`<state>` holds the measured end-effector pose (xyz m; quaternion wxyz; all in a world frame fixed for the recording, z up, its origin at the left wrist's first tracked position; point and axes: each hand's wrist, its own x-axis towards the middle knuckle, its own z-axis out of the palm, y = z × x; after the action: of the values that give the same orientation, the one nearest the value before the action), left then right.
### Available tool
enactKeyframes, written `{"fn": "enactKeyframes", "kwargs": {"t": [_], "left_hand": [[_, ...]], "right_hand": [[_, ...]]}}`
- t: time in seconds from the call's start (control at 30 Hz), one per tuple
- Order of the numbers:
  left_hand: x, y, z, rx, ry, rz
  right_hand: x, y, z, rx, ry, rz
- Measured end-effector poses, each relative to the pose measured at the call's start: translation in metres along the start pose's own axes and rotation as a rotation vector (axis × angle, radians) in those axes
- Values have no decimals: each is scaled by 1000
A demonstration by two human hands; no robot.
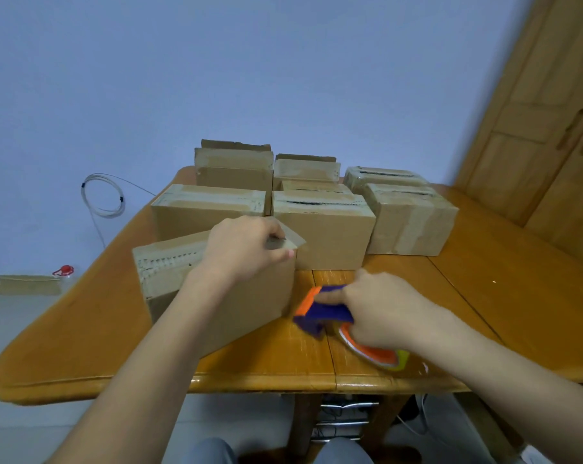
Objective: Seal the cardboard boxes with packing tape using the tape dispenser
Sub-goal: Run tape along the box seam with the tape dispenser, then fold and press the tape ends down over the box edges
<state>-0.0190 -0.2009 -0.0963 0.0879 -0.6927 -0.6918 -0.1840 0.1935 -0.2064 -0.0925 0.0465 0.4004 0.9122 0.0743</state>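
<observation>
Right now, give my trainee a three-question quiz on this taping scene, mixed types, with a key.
1. True or false: the right grip holds the dispenser.
2. Which box does the left grip hold? A: nearest box; B: farthest; C: none.
3. Fill in: the boxes stand on a wooden ____.
Key: 1 true; 2 A; 3 table.

Roughly eight cardboard boxes (330,236), one tape dispenser (323,313).
</observation>
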Motion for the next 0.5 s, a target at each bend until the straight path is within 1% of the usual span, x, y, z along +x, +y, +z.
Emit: {"fn": "enactKeyframes", "kwargs": {"t": [0.03, 0.07, 0.13, 0.17, 0.23, 0.33, 0.37, 0.5], "left_hand": [[-1, 0, 0, -1, -4, 4], [0, 0, 0, 3, -6, 11], [0, -1, 0, 3, 3, 20], [-1, -1, 0, 0, 6, 27], [-1, 0, 0, 1, 15, 47], [0, -1, -1, 6, 6, 60], [0, -2, -3, 3, -5, 64], [-1, -12, -9, -49, -51, 105]], "right_hand": [[-3, 1, 4, 19, -21, 16], [-6, 6, 3, 67, 3, 68], [-8, 23, -3, 98, 111, 131], [-11, 33, -6, 94, 129, 152], [-14, 45, -11, 80, 115, 186], [-13, 54, 2, 121, 114, 210], [-12, 58, 7, 187, 108, 208], [-6, 75, 26, 606, 67, 193]]}}
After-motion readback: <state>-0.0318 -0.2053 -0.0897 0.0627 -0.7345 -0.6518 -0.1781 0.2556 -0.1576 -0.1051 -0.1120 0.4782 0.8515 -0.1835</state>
